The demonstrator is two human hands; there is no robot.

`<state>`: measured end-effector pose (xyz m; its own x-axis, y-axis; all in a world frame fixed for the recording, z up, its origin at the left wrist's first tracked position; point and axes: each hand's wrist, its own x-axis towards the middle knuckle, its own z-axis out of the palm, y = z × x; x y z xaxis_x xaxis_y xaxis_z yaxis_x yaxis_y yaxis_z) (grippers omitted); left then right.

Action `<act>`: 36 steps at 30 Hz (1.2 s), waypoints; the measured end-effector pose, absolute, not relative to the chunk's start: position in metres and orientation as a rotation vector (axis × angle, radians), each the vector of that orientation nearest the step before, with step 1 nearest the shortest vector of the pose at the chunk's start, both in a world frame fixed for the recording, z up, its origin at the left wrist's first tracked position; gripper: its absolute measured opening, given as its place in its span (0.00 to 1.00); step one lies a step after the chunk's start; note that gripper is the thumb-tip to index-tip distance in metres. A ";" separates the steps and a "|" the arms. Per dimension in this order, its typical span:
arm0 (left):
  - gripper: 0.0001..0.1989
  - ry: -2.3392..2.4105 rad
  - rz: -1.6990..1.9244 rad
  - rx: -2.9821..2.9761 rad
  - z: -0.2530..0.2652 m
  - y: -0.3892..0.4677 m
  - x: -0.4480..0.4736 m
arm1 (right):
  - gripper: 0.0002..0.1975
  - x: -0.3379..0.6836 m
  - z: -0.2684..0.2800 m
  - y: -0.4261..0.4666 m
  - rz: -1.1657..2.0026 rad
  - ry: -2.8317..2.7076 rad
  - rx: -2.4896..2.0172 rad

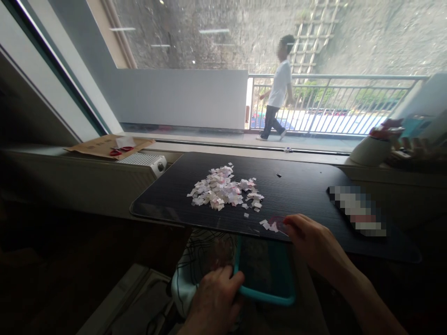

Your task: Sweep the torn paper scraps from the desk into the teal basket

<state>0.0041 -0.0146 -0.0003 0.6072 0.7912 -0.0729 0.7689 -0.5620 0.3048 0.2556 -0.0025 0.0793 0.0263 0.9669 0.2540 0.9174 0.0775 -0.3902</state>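
My left hand is closed on the near left corner of a turquoise-rimmed plastic container, which sits low beneath the front edge of the dark table. At that edge, my right hand has its fingers pressed together on a thin pinkish see-through piece, whose kind is unclear. A few paper scraps lie right beside the fingertips. Farther in, a loose heap of small white and pale pink paper pieces covers the middle of the tabletop. The container's inside is too dark to make out.
A pixelated flat object lies on the table's right side. Red-handled scissors rest on brown paper at the left sill. A white vase-like pot stands far right. Beyond the window a person walks past a railing.
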 end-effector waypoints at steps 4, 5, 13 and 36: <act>0.10 1.270 0.119 2.520 0.002 -0.013 0.002 | 0.12 0.263 0.073 -0.009 0.056 -1.901 -1.808; 0.09 1.269 0.121 2.515 0.003 -0.013 0.001 | 0.12 0.264 0.071 -0.012 0.034 -1.894 -1.796; 0.10 1.273 0.131 2.508 0.005 -0.013 0.002 | 0.11 0.256 0.070 -0.024 0.148 -2.033 -1.565; 0.08 1.295 0.035 2.521 0.009 -0.015 0.006 | 0.11 0.255 0.056 -0.043 0.187 -2.065 -1.465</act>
<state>0.0061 -0.0152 0.0087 0.5920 0.7974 -0.1168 0.7900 -0.5455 0.2800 0.2545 -0.0433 0.0565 -0.2163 0.8979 0.3835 0.8142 0.3826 -0.4367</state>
